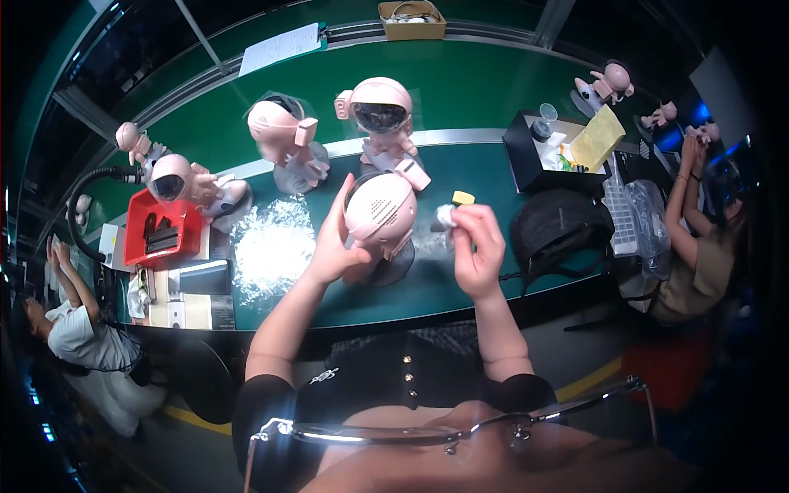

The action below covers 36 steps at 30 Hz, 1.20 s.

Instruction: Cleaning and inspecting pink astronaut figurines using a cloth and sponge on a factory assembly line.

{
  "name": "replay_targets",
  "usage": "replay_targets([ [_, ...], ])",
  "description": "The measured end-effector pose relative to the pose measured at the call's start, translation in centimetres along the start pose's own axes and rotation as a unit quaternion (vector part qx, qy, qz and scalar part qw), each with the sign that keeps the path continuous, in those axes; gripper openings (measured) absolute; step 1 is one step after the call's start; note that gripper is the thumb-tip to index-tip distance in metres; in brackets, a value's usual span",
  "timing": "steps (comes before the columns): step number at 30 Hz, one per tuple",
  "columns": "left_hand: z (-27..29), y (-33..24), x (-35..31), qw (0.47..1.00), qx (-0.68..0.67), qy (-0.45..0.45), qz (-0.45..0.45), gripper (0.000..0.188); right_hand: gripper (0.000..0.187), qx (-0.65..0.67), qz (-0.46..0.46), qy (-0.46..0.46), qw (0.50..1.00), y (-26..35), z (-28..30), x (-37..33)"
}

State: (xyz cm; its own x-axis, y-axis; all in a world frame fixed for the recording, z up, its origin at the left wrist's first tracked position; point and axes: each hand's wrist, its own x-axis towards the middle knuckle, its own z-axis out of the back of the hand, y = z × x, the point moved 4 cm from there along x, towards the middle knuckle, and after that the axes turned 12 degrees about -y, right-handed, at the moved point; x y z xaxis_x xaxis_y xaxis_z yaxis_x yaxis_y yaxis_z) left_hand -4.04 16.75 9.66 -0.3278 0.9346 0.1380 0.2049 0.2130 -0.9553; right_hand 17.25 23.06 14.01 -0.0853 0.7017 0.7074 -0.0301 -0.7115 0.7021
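The figure (pixel 381 209), pale pink, is at the centre of the near side of the table (pixel 485 283), its round head toward the viewer. The left hand (pixel 333 246) is curved round the head from 8 to 10 o'clock, thumb and fingers spread, gripping it. The right hand (pixel 478 242), at 4 o'clock, pinches a white wad (pixel 446 215) apart from the figure; the wad is too small to tell its make. A yellow block (pixel 463 198) sits just beyond that hand, near 3 o'clock, and crumpled film (pixel 271 251) lies at 8.

The step in hand looks like handwork on this one figure, the left hand steadying and the right hand working. The next move seems to call for a firm left hold and a light, controlled right pinch
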Motion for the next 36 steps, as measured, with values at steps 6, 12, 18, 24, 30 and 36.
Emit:
replay_targets([
  [6, -0.3, 0.1, -0.5, 0.998, -0.009, -0.049, -0.027, 0.133, 0.014, -0.103, -0.104, 0.037, 0.989, -2.4, 0.8, 0.6],
  [12, -0.1, -4.2, 0.3, 0.898, 0.263, -0.065, -0.346, 0.123, 0.014, 0.046, -0.165, -0.109, 0.979, -4.4, 4.4, 1.5],
  [18, -4.3, -11.0, 0.1, 0.733, 0.435, 0.092, -0.515, 0.061, 0.02, -0.274, -0.02, -0.177, 0.945, -12.6, 13.9, 12.9],
  [24, -6.2, -10.3, 0.4, 0.653, 0.507, 0.17, -0.536, 0.06, 0.016, -0.437, 0.056, 0.087, 0.894, -19.5, 12.4, 16.9],
  [30, -5.4, -10.1, 0.5, 0.651, 0.517, 0.141, -0.537, 0.058, 0.021, -0.499, 0.129, 0.12, 0.848, -19.0, 9.7, 15.8],
  [36, -5.6, -10.1, 1.0, 0.672, 0.492, 0.13, -0.538, 0.067, 0.019, -0.503, 0.135, 0.156, 0.839, -20.0, 11.1, 16.3],
])
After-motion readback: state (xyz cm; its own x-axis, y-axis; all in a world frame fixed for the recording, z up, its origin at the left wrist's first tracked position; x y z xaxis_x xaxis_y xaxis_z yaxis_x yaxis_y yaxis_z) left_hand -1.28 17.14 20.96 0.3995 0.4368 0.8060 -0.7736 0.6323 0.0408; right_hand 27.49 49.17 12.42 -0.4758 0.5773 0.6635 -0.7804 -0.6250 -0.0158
